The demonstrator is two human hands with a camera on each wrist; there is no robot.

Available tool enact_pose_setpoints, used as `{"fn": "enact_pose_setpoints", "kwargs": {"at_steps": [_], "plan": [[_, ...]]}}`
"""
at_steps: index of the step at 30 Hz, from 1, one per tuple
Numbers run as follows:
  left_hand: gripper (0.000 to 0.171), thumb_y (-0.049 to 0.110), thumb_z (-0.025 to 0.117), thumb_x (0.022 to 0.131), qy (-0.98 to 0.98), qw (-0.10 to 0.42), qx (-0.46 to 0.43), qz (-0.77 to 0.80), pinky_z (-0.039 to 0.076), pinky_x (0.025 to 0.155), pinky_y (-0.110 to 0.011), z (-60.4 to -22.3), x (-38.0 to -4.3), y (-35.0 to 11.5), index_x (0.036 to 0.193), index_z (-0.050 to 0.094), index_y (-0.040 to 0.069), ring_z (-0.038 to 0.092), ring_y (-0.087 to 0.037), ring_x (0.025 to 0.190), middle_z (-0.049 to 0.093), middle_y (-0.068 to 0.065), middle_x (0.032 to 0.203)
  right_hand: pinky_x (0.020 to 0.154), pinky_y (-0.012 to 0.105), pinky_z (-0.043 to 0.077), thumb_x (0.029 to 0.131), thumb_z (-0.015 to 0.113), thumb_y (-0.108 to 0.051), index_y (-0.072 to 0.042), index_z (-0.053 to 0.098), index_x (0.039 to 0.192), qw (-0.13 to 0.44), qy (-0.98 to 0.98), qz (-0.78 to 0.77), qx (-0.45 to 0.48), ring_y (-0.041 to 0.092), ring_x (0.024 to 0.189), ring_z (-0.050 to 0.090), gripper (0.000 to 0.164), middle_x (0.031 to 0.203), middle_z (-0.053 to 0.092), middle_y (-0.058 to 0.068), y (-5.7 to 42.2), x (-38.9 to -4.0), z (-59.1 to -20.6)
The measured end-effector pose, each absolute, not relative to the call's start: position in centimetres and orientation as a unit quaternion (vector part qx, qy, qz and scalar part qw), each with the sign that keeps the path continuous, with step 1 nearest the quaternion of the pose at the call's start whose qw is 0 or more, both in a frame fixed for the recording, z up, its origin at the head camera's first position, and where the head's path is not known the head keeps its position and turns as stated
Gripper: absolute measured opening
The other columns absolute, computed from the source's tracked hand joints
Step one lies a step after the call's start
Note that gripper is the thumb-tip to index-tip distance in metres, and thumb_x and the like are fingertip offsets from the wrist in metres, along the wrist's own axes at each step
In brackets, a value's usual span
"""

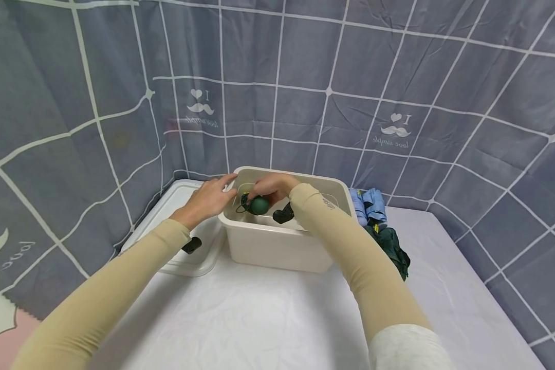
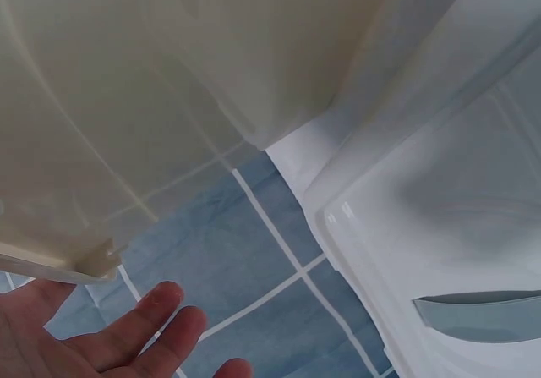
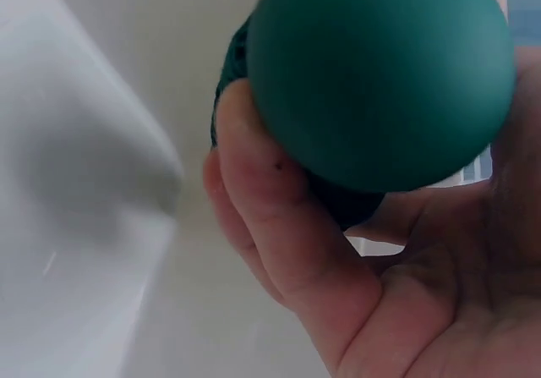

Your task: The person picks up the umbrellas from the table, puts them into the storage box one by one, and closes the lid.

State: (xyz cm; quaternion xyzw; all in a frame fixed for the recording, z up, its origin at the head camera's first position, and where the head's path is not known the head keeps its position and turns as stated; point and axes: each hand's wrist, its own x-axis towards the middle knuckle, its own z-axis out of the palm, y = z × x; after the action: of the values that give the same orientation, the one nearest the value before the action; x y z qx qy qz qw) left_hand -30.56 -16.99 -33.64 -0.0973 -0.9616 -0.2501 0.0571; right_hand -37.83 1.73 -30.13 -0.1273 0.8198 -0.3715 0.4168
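My right hand reaches inside a cream plastic bin and grips a dark green folded umbrella. The umbrella's smooth round handle end faces the camera in the right wrist view, with fingers curled round the dark part behind it. A thin loop hangs beside it in the head view. At the bin's left rim, my left hand rests with fingers spread. In the left wrist view its fingers are loosely extended beneath the rim's corner.
A white lid lies on the white-covered table left of the bin. Light blue rolled fabric bundles and a dark green fabric bundle lie to the bin's right. A grey checked curtain hangs behind.
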Motion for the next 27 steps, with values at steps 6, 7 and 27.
{"fn": "enact_pose_setpoints", "kwargs": {"at_steps": [6, 7, 27], "plan": [[0.058, 0.041, 0.039, 0.101, -0.963, 0.056, -0.095, -0.248, 0.042, 0.099, -0.066, -33.4, -30.5, -17.1, 0.157, 0.035, 0.025, 0.051, -0.043, 0.131, 0.056, -0.022, 0.140, 0.072, 0.030, 0.057, 0.100, 0.055, -0.011, 0.002, 0.052, 0.116, 0.434, 0.813, -0.368, -0.121, 0.021, 0.083, 0.065, 0.021, 0.102, 0.060, 0.012, 0.9, -38.1, -30.4], [0.058, 0.041, 0.039, 0.102, -0.963, 0.055, -0.095, -0.247, 0.042, 0.100, -0.066, -33.3, -30.6, -17.1, 0.157, 0.035, 0.025, 0.050, -0.043, 0.131, 0.055, -0.022, 0.140, 0.071, 0.030, 0.056, 0.099, 0.055, -0.011, 0.001, 0.052, 0.115, 0.438, 0.813, -0.366, -0.119, 0.021, 0.082, 0.065, 0.020, 0.101, 0.060, 0.012, 0.8, -38.1, -30.5], [0.059, 0.038, 0.042, 0.100, -0.963, 0.056, -0.099, -0.243, 0.043, 0.100, -0.065, -33.6, -30.4, -17.0, 0.157, 0.035, 0.024, 0.049, -0.044, 0.133, 0.054, -0.021, 0.144, 0.065, 0.031, 0.053, 0.103, 0.050, -0.008, 0.001, 0.048, 0.117, 0.510, 0.778, -0.354, -0.097, 0.025, 0.083, 0.064, 0.017, 0.100, 0.062, 0.016, 0.1, -39.2, -32.8]]}}
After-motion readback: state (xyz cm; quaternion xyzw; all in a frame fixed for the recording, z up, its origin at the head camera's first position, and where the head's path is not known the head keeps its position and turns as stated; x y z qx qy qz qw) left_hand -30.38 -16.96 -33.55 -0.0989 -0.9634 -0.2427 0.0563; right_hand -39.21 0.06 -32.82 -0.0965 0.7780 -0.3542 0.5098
